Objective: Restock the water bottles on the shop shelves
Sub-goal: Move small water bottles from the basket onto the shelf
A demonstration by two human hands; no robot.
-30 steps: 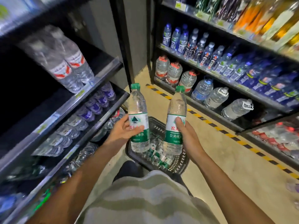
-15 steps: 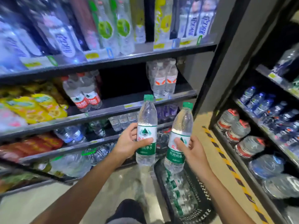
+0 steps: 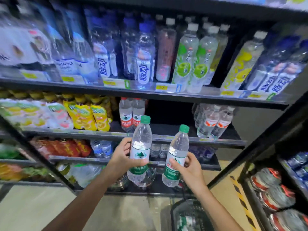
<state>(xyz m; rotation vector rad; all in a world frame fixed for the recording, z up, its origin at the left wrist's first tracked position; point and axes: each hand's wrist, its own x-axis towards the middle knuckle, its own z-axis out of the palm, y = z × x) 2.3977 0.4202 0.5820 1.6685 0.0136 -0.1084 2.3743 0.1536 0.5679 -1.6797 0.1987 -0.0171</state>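
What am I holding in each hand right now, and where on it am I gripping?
Each hand grips a green-capped water bottle around its labelled middle: left hand on left bottle, right hand on right bottle.

Two bottles [image 3: 139, 150] side by side before the shelves [image 3: 166, 95]; basket [image 3: 190, 214] below right.

2 clear water bottles w/ green caps & green-white labels, both upright, side by side but apart, held in front of the shelves. Left bottle [image 3: 139, 150] sits slightly higher; right bottle [image 3: 175, 156] leans a bit right. Both look full, caps on.
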